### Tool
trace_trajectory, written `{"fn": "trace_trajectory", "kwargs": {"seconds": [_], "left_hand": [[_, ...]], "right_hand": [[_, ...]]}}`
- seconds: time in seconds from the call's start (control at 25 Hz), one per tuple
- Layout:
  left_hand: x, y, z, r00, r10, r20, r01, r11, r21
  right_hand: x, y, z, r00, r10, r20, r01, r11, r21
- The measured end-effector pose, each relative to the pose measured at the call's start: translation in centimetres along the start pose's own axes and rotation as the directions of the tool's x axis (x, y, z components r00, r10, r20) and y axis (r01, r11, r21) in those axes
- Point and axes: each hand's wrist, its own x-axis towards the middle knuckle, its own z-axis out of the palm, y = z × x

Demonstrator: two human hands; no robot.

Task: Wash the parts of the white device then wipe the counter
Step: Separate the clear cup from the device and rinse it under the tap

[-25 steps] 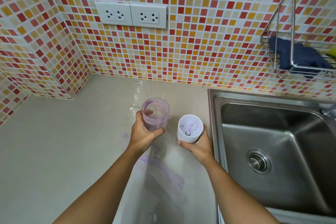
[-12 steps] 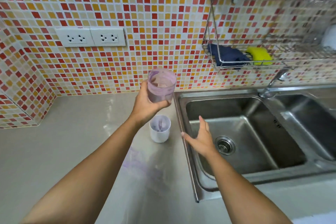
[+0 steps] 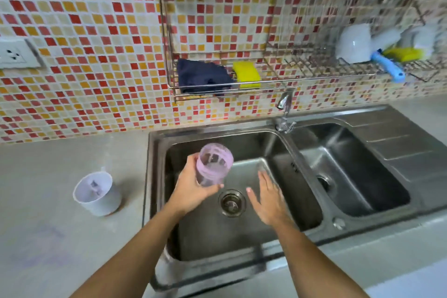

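Observation:
My left hand [image 3: 191, 189] grips a clear jar [image 3: 212, 164] smeared with purple residue and holds it over the left sink basin [image 3: 300, 203]. My right hand [image 3: 268, 196] hovers flat and open over the same basin, right of the drain [image 3: 231, 203], holding nothing. The white base of the device [image 3: 96, 195], with purple smears and a blade inside, stands upright on the grey counter [image 3: 48, 237] left of the sink. A faint purple stain [image 3: 48, 237] marks the counter in front of it.
A tap [image 3: 285, 113] rises between the two basins; the right basin [image 3: 350, 172] and drainboard lie beyond. A wall rack [image 3: 278, 77] holds a dark blue cloth [image 3: 203, 77], a yellow sponge [image 3: 246, 74], white dishes and a blue-handled brush [image 3: 387, 65]. A wall socket [image 3: 14, 53] sits far left.
My left hand has carried the purple-smeared jar from above the counter to over the left basin. My right hand let go of the white base, which now stands alone, and moved over the sink.

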Motion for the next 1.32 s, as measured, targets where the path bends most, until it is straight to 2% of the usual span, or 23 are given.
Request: {"fn": "trace_trajectory", "kwargs": {"seconds": [0.2,0.36,0.48,0.6,0.76,0.84,0.92,0.96,1.0,1.04,1.08,1.12,1.16,1.2,1.24,1.32], "left_hand": [[3.2,-2.5,7.1,0.999,-0.024,-0.029,0.032,0.956,0.29],[5.5,-4.6,9.5,0.999,-0.044,-0.028,0.052,0.82,0.569],[7.3,-5.7,10.4,1.0,-0.012,-0.009,0.015,0.658,0.753],[9.0,-6.1,10.6,0.999,0.023,0.047,-0.053,0.492,0.869],[10.7,-5.9,10.4,0.957,0.23,0.175,-0.228,0.23,0.946],[11.1,-5.0,10.4,0.942,0.24,0.234,-0.264,0.101,0.959],[11.4,-4.4,10.4,0.938,0.226,0.263,-0.277,0.036,0.96],[11.5,-4.2,10.4,0.94,0.226,0.254,-0.272,0.053,0.961],[11.6,-4.1,10.4,0.953,0.224,0.205,-0.241,0.144,0.96],[11.7,-4.2,10.6,0.971,0.207,0.121,-0.184,0.321,0.929],[11.7,-4.3,10.8,0.991,0.129,0.027,-0.092,0.526,0.846],[11.6,-4.4,11.2,0.998,0.012,-0.06,0.033,0.719,0.694],[11.5,-4.3,11.5,0.987,-0.112,-0.115,0.155,0.85,0.504],[11.4,-4.2,12.0,0.967,-0.221,-0.127,0.25,0.918,0.307],[11.4,-3.9,12.5,0.95,-0.293,-0.111,0.306,0.944,0.124],[11.6,-3.4,13.5,0.938,-0.341,-0.061,0.334,0.937,-0.106]], "right_hand": [[3.2,11.5,-2.1,0.995,0.05,0.091,-0.032,0.981,-0.192],[5.0,15.7,-0.9,0.989,0.026,0.142,0.009,0.971,-0.24],[5.5,17.8,0.4,0.989,-0.053,0.138,0.092,0.951,-0.295],[5.5,18.4,0.7,0.989,-0.081,0.121,0.115,0.945,-0.306],[5.7,18.6,1.0,0.994,-0.082,0.073,0.102,0.934,-0.342],[5.7,18.6,1.1,0.994,-0.086,0.065,0.103,0.93,-0.351],[5.6,18.7,1.1,0.993,-0.094,0.072,0.114,0.93,-0.35],[5.6,18.6,0.8,0.992,-0.098,0.081,0.12,0.932,-0.342],[5.6,18.4,0.6,0.992,-0.099,0.084,0.121,0.941,-0.317],[5.7,18.3,0.3,0.993,-0.095,0.074,0.111,0.96,-0.256],[6.1,18.1,0.0,0.995,-0.086,0.046,0.092,0.984,-0.154],[6.6,17.9,-0.6,0.997,-0.075,0.011,0.075,0.997,-0.033],[7.4,17.8,-1.3,0.998,-0.065,-0.023,0.066,0.994,0.087],[8.6,17.7,-2.0,0.997,-0.049,-0.055,0.058,0.981,0.184],[10.4,17.7,-2.7,0.997,-0.026,-0.071,0.043,0.969,0.243],[14.7,17.4,-4.6,0.999,0.014,-0.048,0.0,0.964,0.267]]}}
